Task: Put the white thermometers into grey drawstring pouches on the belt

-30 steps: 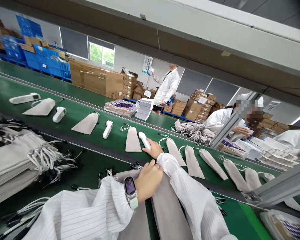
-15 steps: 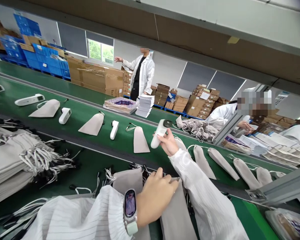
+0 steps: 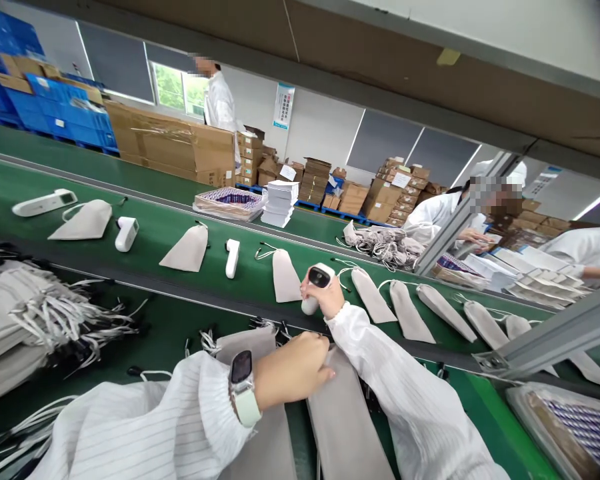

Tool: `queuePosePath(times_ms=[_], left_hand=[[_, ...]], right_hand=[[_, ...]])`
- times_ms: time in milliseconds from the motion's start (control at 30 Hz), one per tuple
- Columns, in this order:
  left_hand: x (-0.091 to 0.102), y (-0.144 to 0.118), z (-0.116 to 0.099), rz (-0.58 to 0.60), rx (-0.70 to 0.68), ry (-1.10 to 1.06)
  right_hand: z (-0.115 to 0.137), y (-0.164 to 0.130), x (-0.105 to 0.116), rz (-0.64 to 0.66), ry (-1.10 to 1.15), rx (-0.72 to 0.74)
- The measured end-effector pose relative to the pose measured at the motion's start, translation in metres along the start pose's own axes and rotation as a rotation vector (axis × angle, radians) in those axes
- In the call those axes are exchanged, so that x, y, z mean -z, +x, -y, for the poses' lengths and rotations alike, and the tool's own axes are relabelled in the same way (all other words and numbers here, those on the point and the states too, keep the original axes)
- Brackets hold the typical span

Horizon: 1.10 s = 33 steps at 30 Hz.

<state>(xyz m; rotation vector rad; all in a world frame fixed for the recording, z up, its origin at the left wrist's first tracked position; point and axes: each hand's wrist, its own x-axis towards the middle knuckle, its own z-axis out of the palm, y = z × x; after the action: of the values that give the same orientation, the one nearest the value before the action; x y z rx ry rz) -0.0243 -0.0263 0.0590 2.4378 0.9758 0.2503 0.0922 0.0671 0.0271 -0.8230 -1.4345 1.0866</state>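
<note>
In my right hand (image 3: 330, 297) is a white handheld thermometer (image 3: 309, 306) with a dark display, held over the green belt. My fingers wrap round its body. My left hand (image 3: 295, 370), with a watch on the wrist, is closed at the upper end of a grey drawstring pouch (image 3: 347, 420); its fingertips are partly hidden. Beside it, under my left forearm, lies another grey pouch (image 3: 267, 443). On the belt just left of my right hand rests a flat pouch (image 3: 285, 277), and farther left a white thermometer (image 3: 233, 259).
Several filled-looking pouches (image 3: 411, 312) lie along the belt (image 3: 210, 300) to the right. A pile of pouches with white cords (image 3: 10, 300) is at left. Across the belt stand a paper stack (image 3: 279, 203) and a patterned tray (image 3: 230, 202). A metal post (image 3: 445, 247) rises at right.
My right hand has lowered slightly with the thermometer and turned its display toward me. My left hand's fingers have curled in more. The standing person in the background has moved left and turned.
</note>
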Motion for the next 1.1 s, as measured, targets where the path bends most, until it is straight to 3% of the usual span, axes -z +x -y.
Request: queuePosePath(times_ms=[167,300,400,567,800,933,1000,1100], left_hand=[[0.011,0.002,0.004,-0.038,0.008,-0.063],[0.002,0.005,0.01,-0.031,-0.027,-0.037],[-0.003,0.005,0.011,-0.012,-0.05,-0.007],[0.004,0.005,0.01,-0.027,-0.023,-0.045],[0.01,0.009,0.008,-0.208,-0.061,-0.251],[0.01,0.012,0.005,-0.308,-0.088,-0.29],[0.013,0.013,0.005,-0.414,-0.085,-0.289],[0.021,0.013,0.009,-0.654,-0.024,-0.268]], right_hand=[[0.026,0.009,0.01,-0.14,0.206,0.098],[0.027,0.017,0.019,-0.281,0.115,0.283],[0.014,0.014,0.018,-0.24,-0.015,0.321],[0.002,0.003,0.01,-0.097,-0.083,0.198],[0.057,0.005,0.027,-0.21,0.257,0.19],[0.065,0.007,0.033,-0.228,0.316,0.11],[0.062,0.007,0.032,-0.135,0.291,-0.016],[0.058,0.002,0.027,0.168,0.119,-0.356]])
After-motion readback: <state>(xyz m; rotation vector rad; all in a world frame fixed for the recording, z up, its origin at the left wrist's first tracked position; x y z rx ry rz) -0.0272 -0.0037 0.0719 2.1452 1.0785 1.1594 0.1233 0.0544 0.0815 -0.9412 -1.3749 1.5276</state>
